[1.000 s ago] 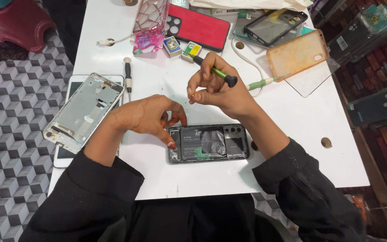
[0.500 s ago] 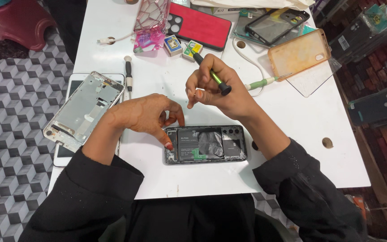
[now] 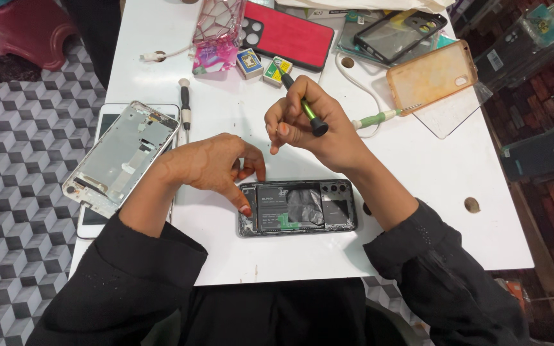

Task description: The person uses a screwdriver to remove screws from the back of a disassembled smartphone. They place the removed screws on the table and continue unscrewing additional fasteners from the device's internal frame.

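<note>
1. Opened phone (image 3: 298,207): a flat rectangular slab with its back cover off, showing a dark battery, a crinkled grey foil patch and a camera cluster. It lies flat near the front edge of the counter (image 3: 418,192), long axis left to right, camera end towards the right.
2. Left hand (image 3: 209,165): fingers curled and spread, one fingertip pressing the phone's left end.
3. Right hand (image 3: 315,131): raised above the phone, fingers pinched around a screwdriver (image 3: 302,104).
4. Screwdriver: slim green and black shaft with a round black cap, slanting up and away to the left.
5. Metal phone frame (image 3: 120,157): silvery, at the left edge, tilted.
6. Red phone case (image 3: 288,33): matte, at the far side.
7. Orange case (image 3: 431,75): translucent, at the far right.
</note>
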